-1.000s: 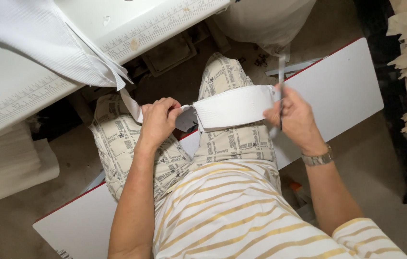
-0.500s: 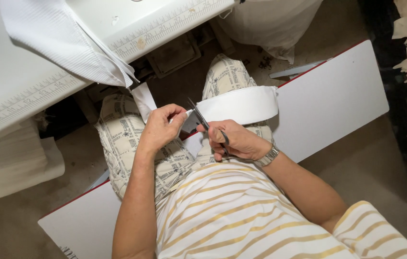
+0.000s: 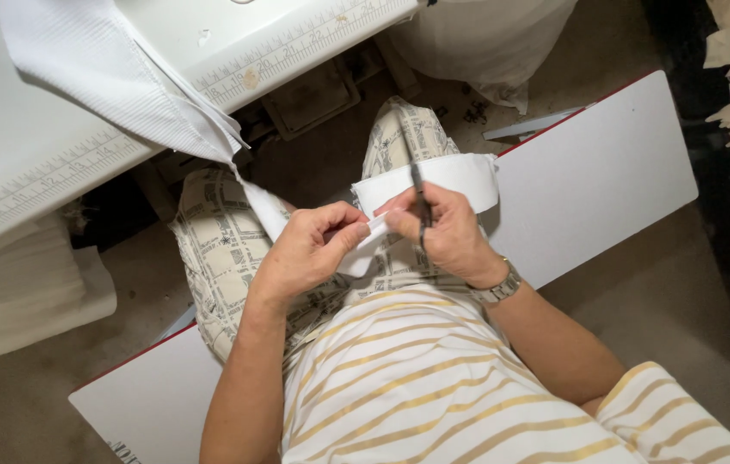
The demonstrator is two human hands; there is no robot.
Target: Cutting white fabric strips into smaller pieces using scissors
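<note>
left hand (image 3: 309, 253): pinches the near end of a white fabric strip (image 3: 447, 179) between thumb and fingers, over the lap.
right hand (image 3: 442, 232): closed around small dark thread snips (image 3: 420, 202), blades pointing up and away, tips just beside the pinched fabric end.
fabric strip: curved white band, runs from the pinch up and right across the patterned trousers (image 3: 219, 249); far end curls near the white board (image 3: 597, 180).
second piece: a narrow white tail goes from the left hand up to the ribbed white cloth (image 3: 107, 77) hanging off the sewing table (image 3: 30, 163) with its printed ruler edge.
wrist: metal watch (image 3: 500, 288) on the right arm.
cut target: too small to tell, thread or fabric corner hidden by the fingers.
technique (judgement): keep the strip taut at the pinch, present only the bit to be trimmed to the blade tips, keep left fingertips behind the cut line, snip with the tips only.
risk (judgement): slack fabric could fold into the blades and get nicked.
</note>
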